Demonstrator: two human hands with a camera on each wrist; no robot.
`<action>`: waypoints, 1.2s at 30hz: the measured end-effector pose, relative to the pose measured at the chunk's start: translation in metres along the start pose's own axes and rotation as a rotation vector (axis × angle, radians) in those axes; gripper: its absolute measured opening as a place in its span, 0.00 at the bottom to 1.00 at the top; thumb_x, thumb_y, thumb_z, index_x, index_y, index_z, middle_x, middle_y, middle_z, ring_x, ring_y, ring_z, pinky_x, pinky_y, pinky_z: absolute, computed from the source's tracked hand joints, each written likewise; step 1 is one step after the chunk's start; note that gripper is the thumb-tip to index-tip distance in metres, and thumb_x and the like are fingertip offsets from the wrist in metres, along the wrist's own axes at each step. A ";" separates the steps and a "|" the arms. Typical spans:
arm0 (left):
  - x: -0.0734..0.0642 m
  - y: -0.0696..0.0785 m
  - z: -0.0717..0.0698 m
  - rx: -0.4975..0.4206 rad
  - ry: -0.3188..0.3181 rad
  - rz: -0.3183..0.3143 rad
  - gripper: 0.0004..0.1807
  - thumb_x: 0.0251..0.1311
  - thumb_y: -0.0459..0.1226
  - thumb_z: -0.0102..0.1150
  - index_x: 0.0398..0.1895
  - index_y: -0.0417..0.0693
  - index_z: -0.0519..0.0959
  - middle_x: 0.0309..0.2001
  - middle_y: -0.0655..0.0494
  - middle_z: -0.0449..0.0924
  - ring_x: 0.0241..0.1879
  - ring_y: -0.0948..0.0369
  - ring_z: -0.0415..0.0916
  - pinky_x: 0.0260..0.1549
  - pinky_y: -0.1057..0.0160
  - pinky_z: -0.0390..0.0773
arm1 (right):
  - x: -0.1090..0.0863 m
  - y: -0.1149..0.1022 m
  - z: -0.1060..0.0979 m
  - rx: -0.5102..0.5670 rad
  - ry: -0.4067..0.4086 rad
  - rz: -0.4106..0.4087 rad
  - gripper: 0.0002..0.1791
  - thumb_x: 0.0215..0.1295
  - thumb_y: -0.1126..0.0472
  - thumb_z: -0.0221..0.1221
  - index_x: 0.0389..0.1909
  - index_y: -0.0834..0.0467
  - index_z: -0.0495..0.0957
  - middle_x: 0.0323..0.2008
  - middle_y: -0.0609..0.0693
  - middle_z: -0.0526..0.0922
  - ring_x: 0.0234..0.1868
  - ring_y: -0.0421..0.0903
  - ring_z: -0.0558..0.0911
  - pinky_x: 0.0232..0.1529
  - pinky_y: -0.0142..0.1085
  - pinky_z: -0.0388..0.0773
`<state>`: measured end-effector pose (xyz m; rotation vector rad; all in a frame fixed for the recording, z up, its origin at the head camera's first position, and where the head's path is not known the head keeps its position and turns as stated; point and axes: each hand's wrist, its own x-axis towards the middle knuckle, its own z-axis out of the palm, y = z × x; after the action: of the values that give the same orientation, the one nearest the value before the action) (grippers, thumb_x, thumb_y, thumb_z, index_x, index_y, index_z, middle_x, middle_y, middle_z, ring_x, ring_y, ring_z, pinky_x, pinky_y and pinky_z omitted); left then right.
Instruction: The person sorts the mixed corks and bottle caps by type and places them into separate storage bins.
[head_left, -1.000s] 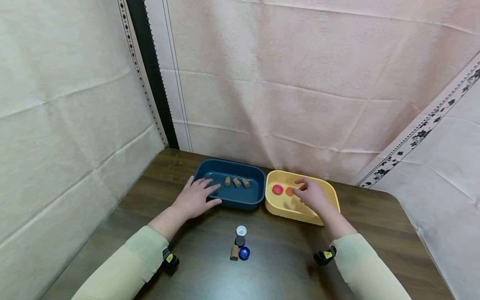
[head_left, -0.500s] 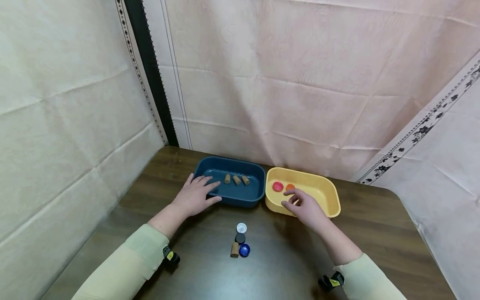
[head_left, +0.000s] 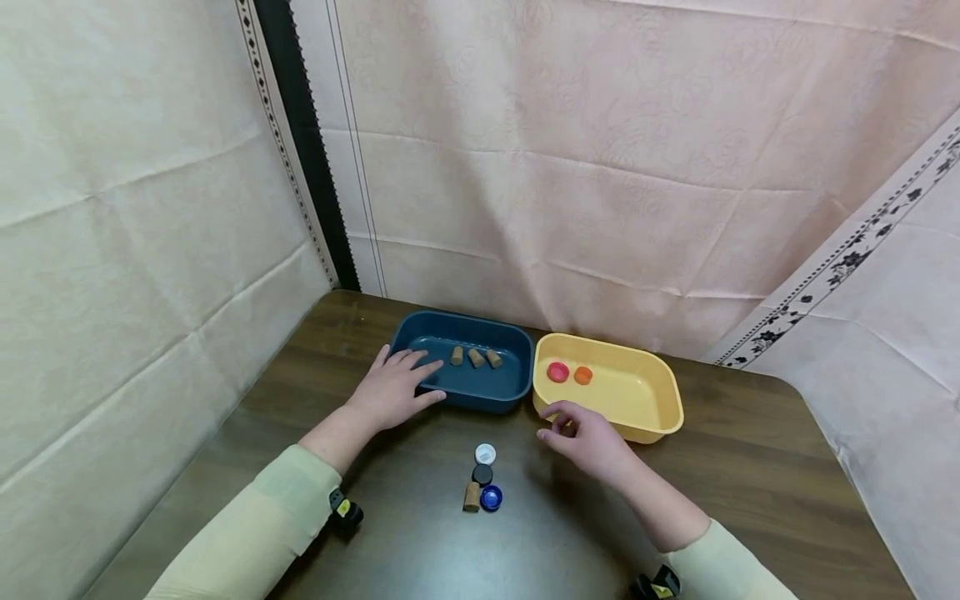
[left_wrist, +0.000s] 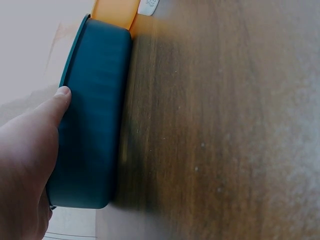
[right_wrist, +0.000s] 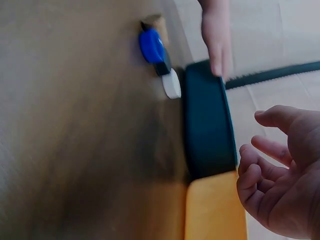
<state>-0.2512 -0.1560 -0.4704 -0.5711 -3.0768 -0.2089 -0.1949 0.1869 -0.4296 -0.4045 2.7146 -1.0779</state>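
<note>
My left hand rests over the left front corner of the dark blue tray, fingers spread; its thumb touches the rim in the left wrist view. Three corks lie in that tray. Beside it stands a yellow tray with a red cap and an orange cap in it. My right hand hovers at the yellow tray's front edge, fingers loosely bent and holding nothing. On the table in front are a white cap, a black cap, a blue cap and a cork.
The dark wooden table carries both trays side by side near its back edge. Pale cloth hangs behind the table and along its sides.
My right hand has moved out of the yellow tray, back toward me and to the left, leaving the orange cap lying beside the red one. My left hand has stayed on the blue tray.
</note>
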 end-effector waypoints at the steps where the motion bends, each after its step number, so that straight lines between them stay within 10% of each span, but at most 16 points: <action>1: 0.000 0.000 0.000 -0.001 0.001 0.001 0.40 0.65 0.71 0.37 0.75 0.64 0.63 0.75 0.50 0.60 0.74 0.46 0.53 0.71 0.36 0.40 | -0.001 -0.001 0.003 -0.012 -0.012 -0.015 0.17 0.62 0.52 0.68 0.51 0.50 0.81 0.31 0.44 0.79 0.33 0.45 0.77 0.33 0.36 0.79; 13: -0.002 0.002 -0.002 -0.022 0.006 0.003 0.39 0.66 0.69 0.39 0.75 0.63 0.64 0.75 0.49 0.60 0.74 0.45 0.54 0.71 0.36 0.39 | -0.011 -0.011 0.046 -0.156 -0.226 -0.166 0.17 0.64 0.49 0.66 0.51 0.48 0.81 0.35 0.39 0.80 0.33 0.38 0.77 0.35 0.33 0.78; 36: -0.004 0.003 -0.004 -0.012 0.016 0.010 0.38 0.67 0.68 0.41 0.74 0.64 0.64 0.74 0.49 0.61 0.73 0.46 0.55 0.71 0.37 0.39 | -0.024 -0.020 0.080 -0.464 -0.254 -0.333 0.19 0.64 0.45 0.65 0.53 0.45 0.80 0.45 0.43 0.80 0.38 0.36 0.78 0.42 0.38 0.82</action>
<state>-0.2468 -0.1555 -0.4663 -0.5828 -3.0584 -0.2304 -0.1471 0.1294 -0.4712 -1.0186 2.6974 -0.3976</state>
